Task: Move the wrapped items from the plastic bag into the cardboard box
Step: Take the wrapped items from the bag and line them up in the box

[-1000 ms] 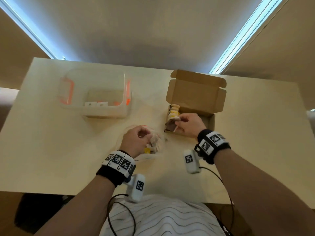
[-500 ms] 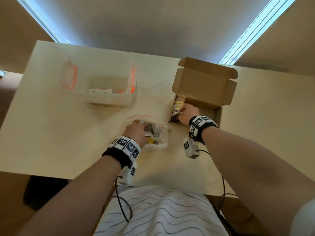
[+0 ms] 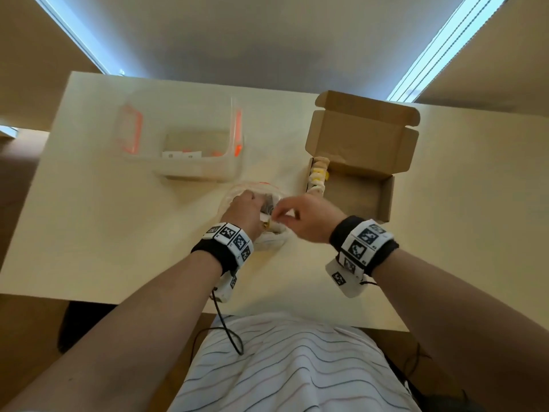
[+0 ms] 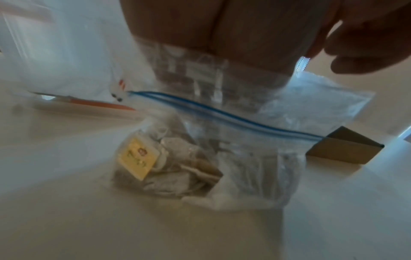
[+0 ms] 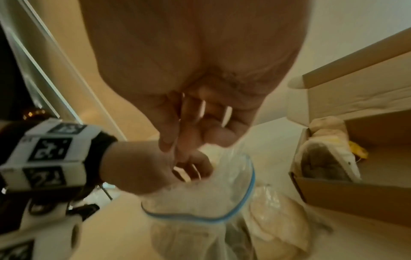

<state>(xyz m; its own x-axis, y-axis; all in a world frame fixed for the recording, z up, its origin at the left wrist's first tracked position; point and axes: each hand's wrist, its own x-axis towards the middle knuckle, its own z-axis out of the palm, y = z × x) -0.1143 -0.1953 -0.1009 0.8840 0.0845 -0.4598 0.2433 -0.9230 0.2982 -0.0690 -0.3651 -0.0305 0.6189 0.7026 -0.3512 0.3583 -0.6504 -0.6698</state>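
So the wrapped items (image 4: 169, 165) are mostly sitting in a heap at the bottom of the plastic bag (image 4: 255, 123), which stands slumped on the surface (image 3: 118, 233) right in front of the person. A few more are already lined up along the left wall of the cardboard box (image 3: 356, 185), lid flipped back. The left hand (image 3: 242, 211) has its fingers curled round the bag's rim, pinching it so the blue-zip mouth gapes upward. The right hand (image 3: 306, 217) hovers just above that mouth, fingers loosely bent and bunched, holding nothing as far as I can see, though it's blurry.

Key thing for the next grab, I reckon: the heap lies straight down below the right hand's fingertips (image 5: 177, 147), through the opening, and the box is just off to that hand's right. So the right hand is the obvious one to dip in. There's also a clear tub (image 3: 181, 138) further back on the left, well apart from it all.
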